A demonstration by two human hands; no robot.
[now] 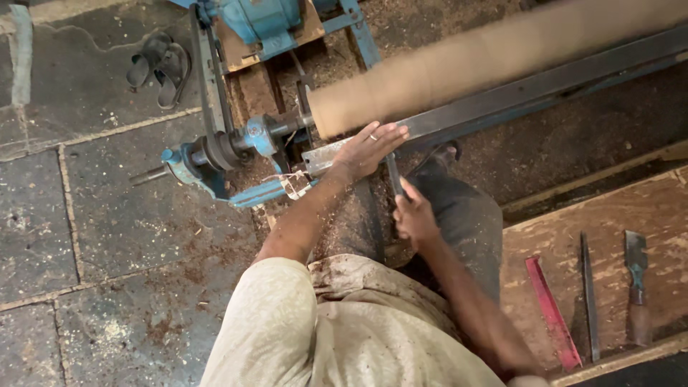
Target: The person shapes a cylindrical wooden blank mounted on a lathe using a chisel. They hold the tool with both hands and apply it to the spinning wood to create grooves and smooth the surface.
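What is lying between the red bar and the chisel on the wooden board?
In the head view, a thin dark metal rod lies between the red bar and the chisel.

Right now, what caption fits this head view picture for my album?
Left hand flat on the tool rest, right hand gripping a chisel beside the blurred wooden cylinder.

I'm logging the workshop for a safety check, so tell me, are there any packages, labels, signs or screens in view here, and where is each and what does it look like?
None can be seen: no package, label, sign or screen.
What shows instead is a blue lathe with a blurred wooden cylinder, the left hand on the tool rest, and the right hand holding a chisel.
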